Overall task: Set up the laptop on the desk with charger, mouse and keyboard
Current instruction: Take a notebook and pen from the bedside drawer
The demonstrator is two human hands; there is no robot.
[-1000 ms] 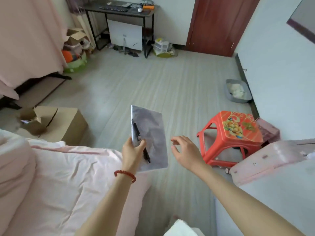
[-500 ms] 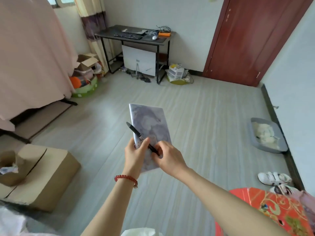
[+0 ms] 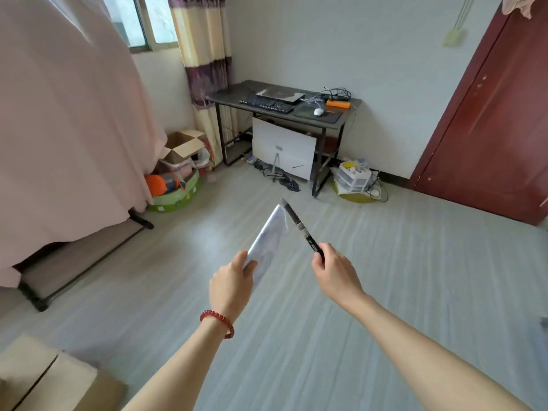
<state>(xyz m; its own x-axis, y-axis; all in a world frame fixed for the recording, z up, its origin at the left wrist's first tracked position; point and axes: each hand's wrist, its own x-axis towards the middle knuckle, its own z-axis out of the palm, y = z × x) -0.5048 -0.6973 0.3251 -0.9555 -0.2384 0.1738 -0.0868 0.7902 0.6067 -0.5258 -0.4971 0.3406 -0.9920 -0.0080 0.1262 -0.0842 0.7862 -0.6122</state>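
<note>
On the counter (image 3: 225, 97) across the room, the laptop (image 3: 281, 94) lies shut at the back edge, keyboard (image 3: 266, 103) before it, mouse (image 3: 318, 112) rightward; setup seems unfinished. Left hand (image 3: 229, 287) grips a notebook (image 3: 268, 238), right hand (image 3: 333, 269) a pen (image 3: 301, 228).

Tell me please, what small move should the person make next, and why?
Probably walk toward the desk across the room. The left hand holds a notebook, the right hand a pen; the keyboard and mouse lie on the far desk, out of reach.
</note>
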